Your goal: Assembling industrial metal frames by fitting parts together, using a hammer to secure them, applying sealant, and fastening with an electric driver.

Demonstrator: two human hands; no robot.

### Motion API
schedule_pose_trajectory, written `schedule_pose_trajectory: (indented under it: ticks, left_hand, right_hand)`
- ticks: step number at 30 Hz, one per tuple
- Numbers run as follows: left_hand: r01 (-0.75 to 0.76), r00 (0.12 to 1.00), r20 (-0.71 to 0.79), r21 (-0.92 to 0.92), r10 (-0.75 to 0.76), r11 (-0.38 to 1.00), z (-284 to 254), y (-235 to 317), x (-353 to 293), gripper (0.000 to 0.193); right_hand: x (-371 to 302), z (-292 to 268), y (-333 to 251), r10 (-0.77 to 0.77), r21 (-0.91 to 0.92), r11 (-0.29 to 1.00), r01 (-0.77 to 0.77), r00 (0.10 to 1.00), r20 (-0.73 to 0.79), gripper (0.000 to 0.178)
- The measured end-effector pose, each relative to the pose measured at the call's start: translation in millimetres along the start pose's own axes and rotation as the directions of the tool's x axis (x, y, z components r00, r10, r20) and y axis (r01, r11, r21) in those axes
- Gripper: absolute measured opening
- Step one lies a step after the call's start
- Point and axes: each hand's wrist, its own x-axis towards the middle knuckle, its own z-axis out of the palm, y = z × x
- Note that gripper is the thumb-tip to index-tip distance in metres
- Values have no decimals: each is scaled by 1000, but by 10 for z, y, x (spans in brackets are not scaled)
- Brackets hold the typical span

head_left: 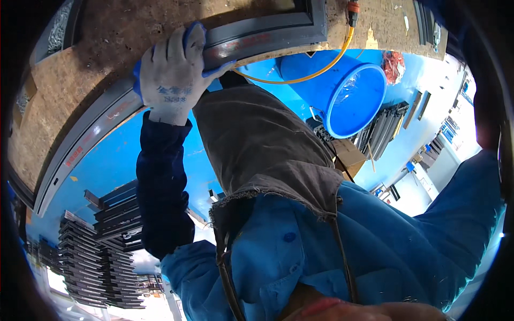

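A dark grey metal frame (99, 124) with a mitred corner lies along the near edge of the worktable, with red marks printed on its face. My left hand (172, 80), in a grey glove with blue edging, lies across its long bar. The fingers reach over the bar to its inner side, while the thumb points right along the near edge. The right sleeve (460, 192) rises toward the right rim of the head view. Where that arm ends is dark and out of sight, so my right hand does not show.
The brown worktable (120, 27) carries a yellow hose (321, 69) with an orange-and-black connector (353, 12), hanging over its edge. Below stand a blue bin (356, 101), a cardboard box (348, 155) and dark profiles (381, 128). More profiles (80, 257) are stacked at lower left.
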Motion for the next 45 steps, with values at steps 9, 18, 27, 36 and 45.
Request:
schedule_pose_trajectory:
  ticks: [9, 18, 27, 36, 45]
  left_hand:
    - [25, 970, -243, 44, -13, 999, 125, 26, -87, 79]
    - [0, 959, -283, 1, 0, 1000, 186, -2, -114, 70]
    - [-1, 957, -291, -15, -3, 1000, 223, 8, -178, 64]
    - [-43, 845, -528, 95, 87, 995, 571, -62, -162, 59]
    - [12, 934, -356, 90, 21, 996, 154, -54, -76, 62]
  right_hand:
    - [-152, 251, 180, 87, 28, 996, -85, 995, -57, 38]
    - [-236, 486, 200, 153, 41, 988, -149, 980, -123, 44]
    - [-297, 722, 140, 184, 35, 983, -181, 964, -191, 50]
    - [-441, 1048, 160, 221, 40, 975, -219, 942, -254, 56]
    - [-388, 1081, -419, 168, 20, 985, -171, 935, -313, 62]
